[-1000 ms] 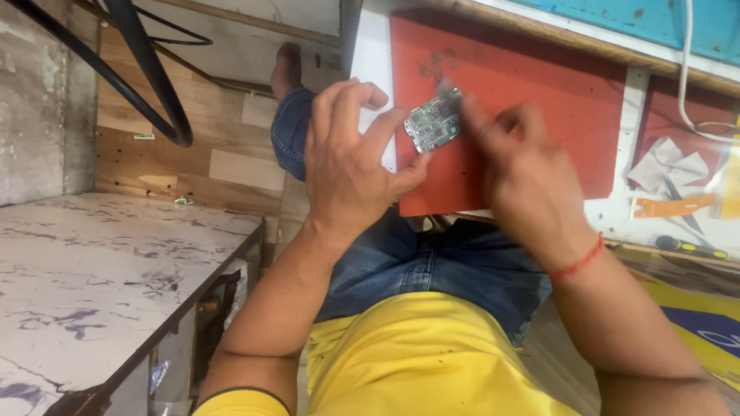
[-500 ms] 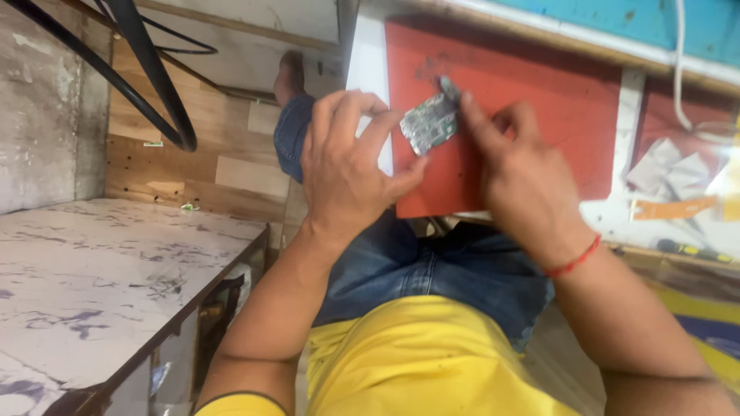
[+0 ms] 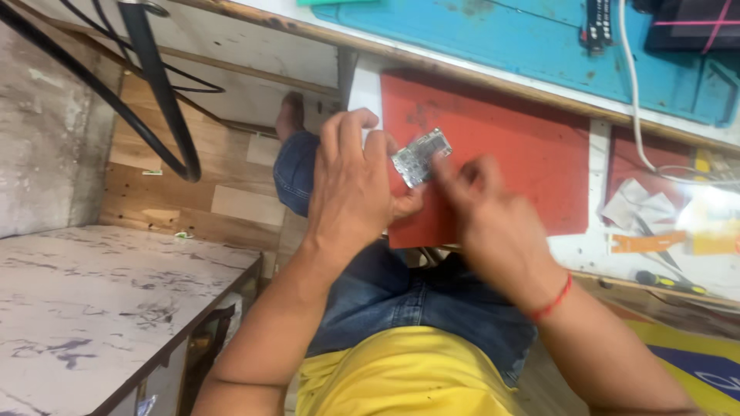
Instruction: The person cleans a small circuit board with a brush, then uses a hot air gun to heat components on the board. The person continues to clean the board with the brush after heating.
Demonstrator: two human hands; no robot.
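Small circuit board (image 3: 421, 156) pinched by left hand (image 3: 354, 192), right hand (image 3: 486, 212) fingertips pressing it, over red mat (image 3: 524, 154); white cable (image 3: 636, 115) far right.

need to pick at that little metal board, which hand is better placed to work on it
Right, probably. The left hand grips the small metal board over the red mat, while the right hand has fingertips on its face, free to work.

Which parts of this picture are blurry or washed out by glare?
In the head view, the right hand is smeared by motion blur, fingers indistinct; the left hand and the small circuit board look sharper. Glare bleaches the table's right edge near the papers. The whole view is tilted.
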